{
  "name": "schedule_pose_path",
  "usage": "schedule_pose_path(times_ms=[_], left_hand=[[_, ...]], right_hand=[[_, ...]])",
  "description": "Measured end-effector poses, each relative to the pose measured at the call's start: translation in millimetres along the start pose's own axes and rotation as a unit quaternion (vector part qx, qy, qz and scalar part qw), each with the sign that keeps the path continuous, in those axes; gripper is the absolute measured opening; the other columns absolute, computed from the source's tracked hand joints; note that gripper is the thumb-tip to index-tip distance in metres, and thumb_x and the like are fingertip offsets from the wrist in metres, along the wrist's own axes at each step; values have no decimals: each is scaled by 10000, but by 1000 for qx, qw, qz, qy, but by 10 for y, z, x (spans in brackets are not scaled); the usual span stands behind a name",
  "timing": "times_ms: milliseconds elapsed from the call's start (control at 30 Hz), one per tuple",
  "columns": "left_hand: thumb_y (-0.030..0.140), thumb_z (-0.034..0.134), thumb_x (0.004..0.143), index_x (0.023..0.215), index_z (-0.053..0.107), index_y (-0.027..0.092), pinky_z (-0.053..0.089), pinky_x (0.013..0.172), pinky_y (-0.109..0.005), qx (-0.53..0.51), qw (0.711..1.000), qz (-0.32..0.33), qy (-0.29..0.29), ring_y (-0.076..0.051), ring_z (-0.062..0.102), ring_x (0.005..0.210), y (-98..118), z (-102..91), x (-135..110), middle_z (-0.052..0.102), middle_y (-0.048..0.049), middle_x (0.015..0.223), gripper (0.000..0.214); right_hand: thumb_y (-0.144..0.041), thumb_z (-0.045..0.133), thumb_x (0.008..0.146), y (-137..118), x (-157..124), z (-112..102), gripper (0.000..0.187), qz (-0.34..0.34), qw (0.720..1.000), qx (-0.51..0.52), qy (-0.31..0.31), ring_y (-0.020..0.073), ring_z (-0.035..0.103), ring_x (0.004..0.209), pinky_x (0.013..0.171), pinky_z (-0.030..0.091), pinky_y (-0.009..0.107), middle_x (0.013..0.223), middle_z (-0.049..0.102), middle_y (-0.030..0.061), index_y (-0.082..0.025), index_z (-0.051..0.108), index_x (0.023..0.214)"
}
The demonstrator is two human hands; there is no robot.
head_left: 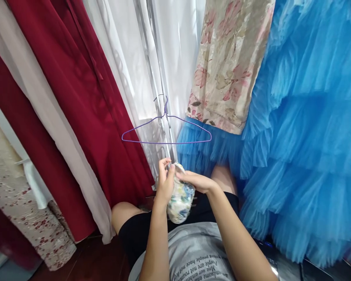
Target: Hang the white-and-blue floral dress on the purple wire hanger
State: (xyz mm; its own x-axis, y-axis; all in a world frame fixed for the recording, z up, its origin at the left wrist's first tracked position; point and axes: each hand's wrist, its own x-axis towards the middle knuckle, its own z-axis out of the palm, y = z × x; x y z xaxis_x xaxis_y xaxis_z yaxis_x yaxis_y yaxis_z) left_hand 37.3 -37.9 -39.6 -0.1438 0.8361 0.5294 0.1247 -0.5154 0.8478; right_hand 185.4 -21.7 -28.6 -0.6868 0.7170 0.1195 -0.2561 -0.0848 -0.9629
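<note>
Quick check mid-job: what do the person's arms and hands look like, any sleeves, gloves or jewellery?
The left hand and right hand wear no gloves, and I can make out no rings or watch. The left forearm and right forearm show no sleeves down to the frame's edge. Also worn: a grey T-shirt with dark printed lettering and black shorts.

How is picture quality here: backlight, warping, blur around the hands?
Head view: daylight glows through the white curtain, which carries patterned shadows; wide-angle warping leans the red drape and blue tulle dress outward; left hand, right hand and the floral bundle they grip are sharp, evenly lit.
</note>
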Motion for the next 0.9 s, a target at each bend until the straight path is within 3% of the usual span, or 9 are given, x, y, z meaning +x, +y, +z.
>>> schedule_pose_path(times_ms=[67, 167, 267, 400, 500, 567, 733, 900], left_hand=[[540, 513, 971, 1258, 548, 242, 456, 1008, -323, -16, 997, -33, -73, -231, 574, 1190, -95, -9, -86, 610, -96, 1264, 415], [613, 474, 958, 1056, 677, 165, 505, 854, -325, -25, 976, -88, -197, -240, 625, 964, -246, 63, -304, 678, -93, 965, 501], [591, 594, 896, 793, 679, 135, 468, 726, -284, 37, 964, -98, -244, -196, 574, 779, -356, 113, -485, 631, -42, 766, 476], [522, 619, 895, 788, 670, 135, 417, 679, -255, 115, 954, -84, -262, -168, 535, 736, -340, 56, -479, 620, -9, 758, 405], [516, 573, 930, 777, 652, 135, 416, 672, -249, 98, 959, -70, -257, -168, 543, 744, -174, 15, -308, 625, -13, 763, 418], [520, 567, 936, 829, 677, 138, 439, 688, -252, 61, 967, -59, -239, -180, 571, 776, -10, -6, -143, 658, -29, 811, 411], [521, 691, 854, 917, 744, 138, 481, 720, -268, -18, 995, -16, -96, -201, 622, 797, 372, -218, 281, 705, -48, 831, 392], [496, 727, 824, 931, 741, 144, 464, 646, -243, -128, 989, -74, -31, -149, 598, 653, 449, -726, 521, 693, -31, 747, 368]], right_hand=[[-444, 827, 742, -116, -133, -66, 320, -7, 997, -69, -17, 158, 614, 692, 683, 497, 272, 757, 691, 10, -163, 727, 858], [-381, 802, 758, -384, -365, -228, 262, -47, 986, -160, 29, 119, 498, 551, 544, 400, 248, 607, 611, -9, -145, 713, 686], [-267, 829, 679, -726, -550, -537, 153, -137, 961, -191, 144, 126, 503, 539, 523, 367, 249, 603, 629, 3, -143, 739, 668], [-198, 826, 585, -1144, -478, -1124, 145, -228, 919, -165, 275, 112, 493, 497, 502, 349, 240, 544, 600, -11, -147, 690, 586], [-200, 815, 603, -1383, -124, -1460, 138, -240, 909, -143, 310, 123, 558, 541, 546, 406, 240, 596, 647, -1, -135, 705, 652], [-216, 810, 656, -1506, 184, -1546, 146, -213, 919, -124, 308, 137, 597, 572, 569, 442, 246, 644, 680, 14, -125, 717, 724], [-244, 776, 781, -1641, 751, -1366, 131, -89, 965, -115, 217, 165, 659, 663, 644, 533, 262, 752, 743, 41, -142, 726, 847], [-208, 791, 754, -1663, 756, -1225, 173, -68, 966, -180, 172, 171, 679, 739, 707, 552, 262, 864, 765, 52, -157, 742, 911]])
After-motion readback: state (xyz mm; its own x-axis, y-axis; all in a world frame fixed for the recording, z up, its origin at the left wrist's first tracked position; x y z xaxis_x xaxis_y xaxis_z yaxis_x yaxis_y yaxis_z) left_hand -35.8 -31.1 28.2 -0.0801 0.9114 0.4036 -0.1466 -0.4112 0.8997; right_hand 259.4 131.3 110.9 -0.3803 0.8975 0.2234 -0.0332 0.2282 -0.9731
